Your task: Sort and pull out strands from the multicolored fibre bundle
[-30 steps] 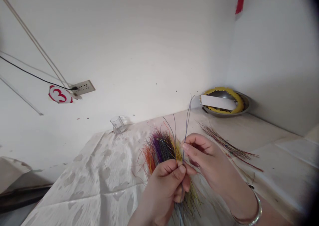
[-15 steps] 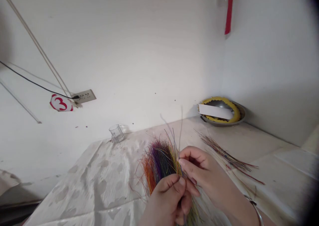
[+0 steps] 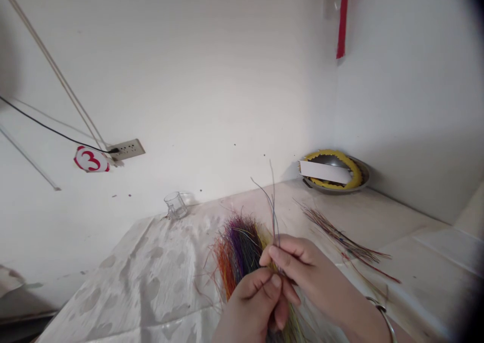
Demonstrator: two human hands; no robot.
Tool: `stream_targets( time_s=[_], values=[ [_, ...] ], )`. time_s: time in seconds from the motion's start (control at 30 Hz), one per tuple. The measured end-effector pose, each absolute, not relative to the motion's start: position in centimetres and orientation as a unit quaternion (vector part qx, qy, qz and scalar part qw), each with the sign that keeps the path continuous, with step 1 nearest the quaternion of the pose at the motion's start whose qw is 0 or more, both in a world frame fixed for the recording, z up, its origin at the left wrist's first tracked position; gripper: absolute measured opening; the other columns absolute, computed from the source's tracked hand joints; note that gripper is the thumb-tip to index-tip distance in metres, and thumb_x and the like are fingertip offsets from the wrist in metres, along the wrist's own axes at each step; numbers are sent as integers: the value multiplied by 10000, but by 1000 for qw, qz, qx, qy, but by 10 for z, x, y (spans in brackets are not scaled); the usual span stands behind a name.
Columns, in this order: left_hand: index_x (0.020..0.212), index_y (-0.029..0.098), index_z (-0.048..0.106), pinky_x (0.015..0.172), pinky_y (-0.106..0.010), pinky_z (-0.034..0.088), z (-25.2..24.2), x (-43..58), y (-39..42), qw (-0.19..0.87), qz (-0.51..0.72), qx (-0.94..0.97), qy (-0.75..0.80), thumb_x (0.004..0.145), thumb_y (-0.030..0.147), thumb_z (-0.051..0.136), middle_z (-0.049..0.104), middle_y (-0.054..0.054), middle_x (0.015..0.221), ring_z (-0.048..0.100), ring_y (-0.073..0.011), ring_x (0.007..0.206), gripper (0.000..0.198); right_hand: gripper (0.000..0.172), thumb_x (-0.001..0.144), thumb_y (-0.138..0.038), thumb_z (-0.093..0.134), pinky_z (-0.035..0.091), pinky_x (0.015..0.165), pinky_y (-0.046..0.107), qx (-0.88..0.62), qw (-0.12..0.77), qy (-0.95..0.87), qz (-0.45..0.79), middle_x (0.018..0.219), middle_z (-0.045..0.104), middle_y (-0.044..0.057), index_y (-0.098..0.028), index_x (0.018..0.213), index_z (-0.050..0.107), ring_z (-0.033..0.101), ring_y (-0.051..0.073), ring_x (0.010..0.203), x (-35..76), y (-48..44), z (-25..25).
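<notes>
Thin grey-blue strands (image 3: 273,213), like thread or fine wire, stick up from the pinched fingers of my right hand (image 3: 298,262). Just below and to the left, my left hand (image 3: 257,302) is closed, thumb against forefinger, seemingly on the lower part of the same strands; the fingers hide most of that spot. Under and behind both hands lies a thick bundle of coloured strands (image 3: 242,245) in orange, purple, dark green and yellow. Its lower end passes beneath my hands and shows again at the bottom edge.
A smaller bunch of strands (image 3: 346,239) lies to the right on the cloth-covered table (image 3: 151,282). A glass mug (image 3: 176,205) stands near the wall. In the back corner sits a metal bowl (image 3: 365,179) holding a yellow ring (image 3: 357,169) and a white strip (image 3: 325,172).
My right hand has shifted slightly down, its fingers now closer round the strands. The upright strands have drawn together, with fewer spread apart. My left hand has barely moved.
</notes>
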State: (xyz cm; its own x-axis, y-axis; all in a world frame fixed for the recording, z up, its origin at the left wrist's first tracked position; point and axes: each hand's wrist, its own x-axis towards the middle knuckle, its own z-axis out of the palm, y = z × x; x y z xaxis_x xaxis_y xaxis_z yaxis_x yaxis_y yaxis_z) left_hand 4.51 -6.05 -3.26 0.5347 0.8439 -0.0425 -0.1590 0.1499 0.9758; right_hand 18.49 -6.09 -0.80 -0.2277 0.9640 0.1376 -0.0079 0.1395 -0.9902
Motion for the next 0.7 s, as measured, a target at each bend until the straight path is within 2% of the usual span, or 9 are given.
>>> stream_targets(
  time_s=[0.07,0.23,0.5,0.7],
  values=[
    [705,132,634,438,-239,226,-30,45,-62,694,372,528,318,782,560,615,442,34,459,367,-81,415,436,323,901,-454,460,285,412,227,-427,510,-567,487,439,415,-62,-204,793,634,406,109,399,188,-59,-10],
    [786,121,663,395,-232,112,-24,44,-65,709,368,504,328,794,516,634,317,90,434,187,-51,382,396,315,860,-487,542,211,421,239,-450,603,-481,450,489,303,-70,-204,781,657,305,112,457,197,-58,-13],
    [745,129,666,390,-211,108,-30,47,-61,665,473,449,364,699,551,712,309,94,438,199,-47,401,427,345,842,-523,592,241,452,257,-390,682,-419,455,515,391,-56,-186,831,663,345,111,481,199,-58,-11],
    [745,127,679,373,-176,124,-24,49,-59,680,532,360,353,758,455,687,374,78,445,193,-30,378,329,295,862,-486,599,260,473,256,-355,723,-403,435,526,430,-56,-201,841,674,372,105,499,200,-61,-12]
  ],
)
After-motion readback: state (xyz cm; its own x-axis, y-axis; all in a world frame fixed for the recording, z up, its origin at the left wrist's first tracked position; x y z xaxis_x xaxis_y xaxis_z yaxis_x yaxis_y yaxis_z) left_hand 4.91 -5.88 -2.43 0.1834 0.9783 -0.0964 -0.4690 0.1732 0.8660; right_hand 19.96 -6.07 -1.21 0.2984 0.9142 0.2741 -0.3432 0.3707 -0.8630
